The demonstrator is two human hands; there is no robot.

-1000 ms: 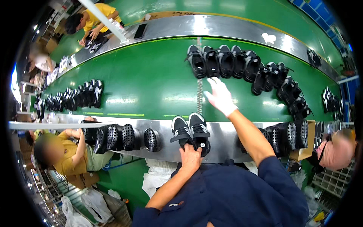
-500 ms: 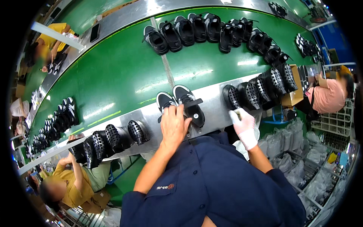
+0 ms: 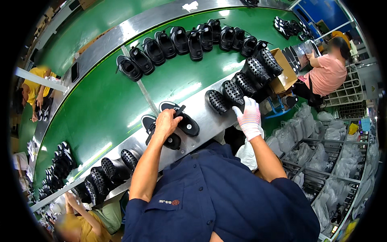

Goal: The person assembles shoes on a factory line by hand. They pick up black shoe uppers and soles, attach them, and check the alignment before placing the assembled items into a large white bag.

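A pair of black sneakers with white-edged toes lies on the metal ledge before me, toes pointing away. My bare left hand (image 3: 164, 124) is closed over the pair, its fingertips at a dark flap on the right sneaker (image 3: 188, 126). The left sneaker (image 3: 173, 142) is largely covered by that hand. My right hand (image 3: 249, 117), in a white striped glove, has thumb and fingers around the near end of a black perforated shoe form (image 3: 232, 93). This form stands in a row with several others on the right of the ledge.
Several black sneakers (image 3: 178, 40) stand in an arc on the green belt (image 3: 100, 101). More perforated forms (image 3: 115, 169) line the ledge's left. A cardboard box (image 3: 283, 72) sits beyond the right row. Co-workers sit on both sides. A rack (image 3: 336, 161) holds plastic-wrapped items at right.
My view has turned rightward, so the sneakers and ledge appear further left. My right gloved hand has come up to the near end of a perforated form. My left hand stays on the sneakers.
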